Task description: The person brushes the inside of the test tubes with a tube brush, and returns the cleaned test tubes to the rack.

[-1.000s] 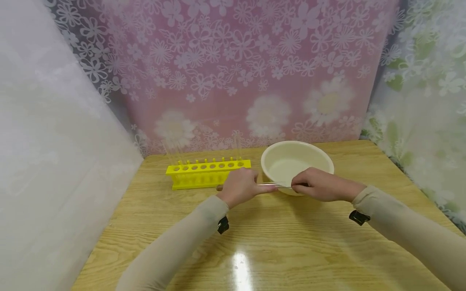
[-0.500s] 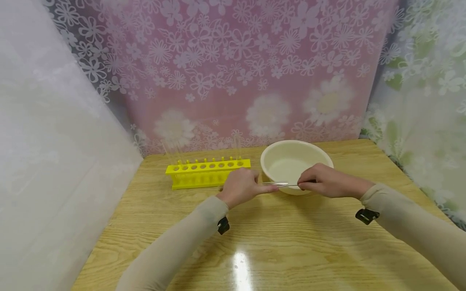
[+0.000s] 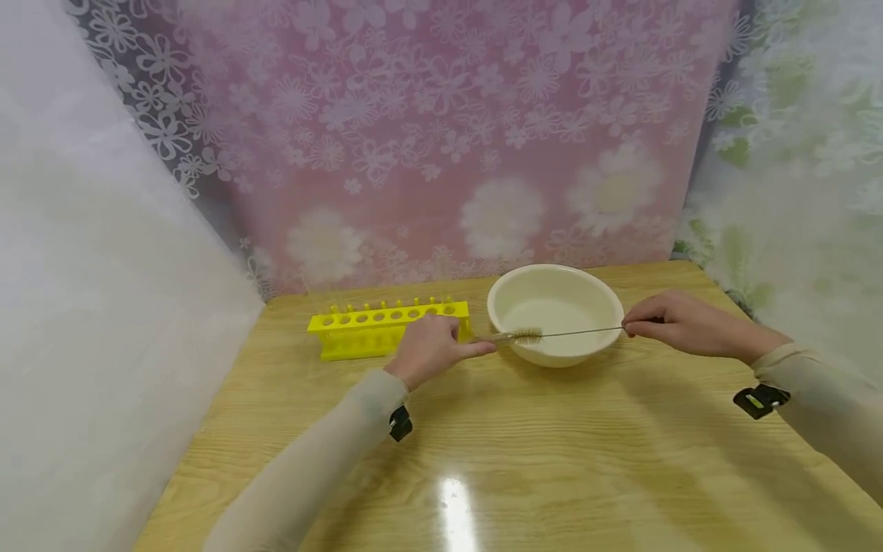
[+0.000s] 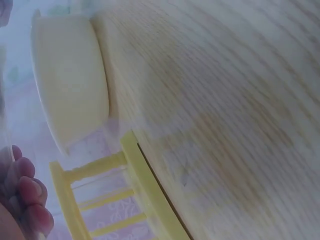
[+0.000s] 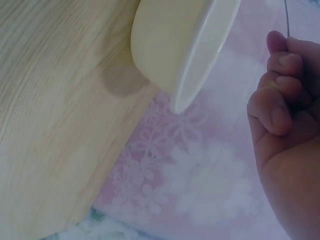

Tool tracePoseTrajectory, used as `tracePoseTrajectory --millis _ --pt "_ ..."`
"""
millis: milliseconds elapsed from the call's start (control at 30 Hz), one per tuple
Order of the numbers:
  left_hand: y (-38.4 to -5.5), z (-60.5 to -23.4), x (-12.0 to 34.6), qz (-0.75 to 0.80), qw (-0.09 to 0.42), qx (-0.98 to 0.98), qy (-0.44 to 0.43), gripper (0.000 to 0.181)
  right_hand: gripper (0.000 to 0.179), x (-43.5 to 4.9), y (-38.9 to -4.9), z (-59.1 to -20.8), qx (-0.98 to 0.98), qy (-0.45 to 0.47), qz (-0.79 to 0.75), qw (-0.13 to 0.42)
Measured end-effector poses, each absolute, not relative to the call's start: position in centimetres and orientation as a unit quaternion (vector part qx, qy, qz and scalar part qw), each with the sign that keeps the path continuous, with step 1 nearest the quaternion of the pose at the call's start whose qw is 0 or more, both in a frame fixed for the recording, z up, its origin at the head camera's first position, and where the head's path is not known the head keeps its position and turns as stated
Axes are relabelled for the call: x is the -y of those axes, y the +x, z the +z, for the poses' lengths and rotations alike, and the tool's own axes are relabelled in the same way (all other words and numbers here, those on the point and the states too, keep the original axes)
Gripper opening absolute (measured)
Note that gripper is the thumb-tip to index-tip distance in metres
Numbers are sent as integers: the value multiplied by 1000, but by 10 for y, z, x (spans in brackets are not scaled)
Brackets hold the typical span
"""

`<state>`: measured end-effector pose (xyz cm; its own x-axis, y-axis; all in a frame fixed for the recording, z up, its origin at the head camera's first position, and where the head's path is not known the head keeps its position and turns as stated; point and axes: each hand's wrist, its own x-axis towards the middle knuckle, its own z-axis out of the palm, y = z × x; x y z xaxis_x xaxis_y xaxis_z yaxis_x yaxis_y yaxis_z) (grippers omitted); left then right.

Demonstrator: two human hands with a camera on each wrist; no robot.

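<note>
In the head view my left hand [image 3: 428,349] grips a clear glass test tube [image 3: 494,338], held sideways with its mouth to the right. A test tube brush [image 3: 529,335] has its tan bristles right at that mouth. My right hand [image 3: 679,328] pinches the end of the brush's thin twisted-wire handle [image 3: 586,332]. This wire crosses in front of the white bowl [image 3: 560,356]. Curled fingers of the left hand [image 4: 31,192] show at the edge of the left wrist view. In the right wrist view the right hand [image 5: 285,112] has its fingers folded, the wire [image 5: 287,17] rising from thumb and forefinger.
A yellow test tube rack [image 3: 359,346] stands behind the left hand, with a few clear tubes [image 3: 444,268] upright at its ends. Everything rests on a wood-grain table [image 3: 524,445]. Floral curtains [image 3: 428,153] hang behind and at the sides.
My right hand has moved right and slightly up, drawing the brush out so its bristles now show at the tube's mouth. The left hand has shifted slightly left, still holding the tube.
</note>
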<state>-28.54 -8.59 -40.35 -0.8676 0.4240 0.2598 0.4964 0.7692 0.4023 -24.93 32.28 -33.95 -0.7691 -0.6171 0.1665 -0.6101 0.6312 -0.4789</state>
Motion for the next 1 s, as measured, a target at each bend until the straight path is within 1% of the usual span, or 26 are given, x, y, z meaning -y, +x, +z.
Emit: tracePoseTrajectory --millis 100,267,400,700,867,1000 --pt "-285 -406 89 -236 67 941 -233 73 19 -334 -246 -339 -917 -314 -245 -10" --pt "-288 -409 95 -232 79 947 -209 72 20 -366 -242 -334 -942 -252 -218 -34" --pt "-290 -407 98 -222 87 950 -200 74 22 -382 -243 -330 -955 -216 -197 -51" --pt "-291 -401 83 -167 115 959 -200 72 20 -386 -245 -340 -952 -221 -193 -92" --pt "-293 -398 74 -144 120 960 -208 74 20 -387 -245 -341 -953 -215 -190 -95" --pt "-294 -394 68 -114 137 961 -212 73 20 -388 -245 -341 -954 -213 -187 -99"
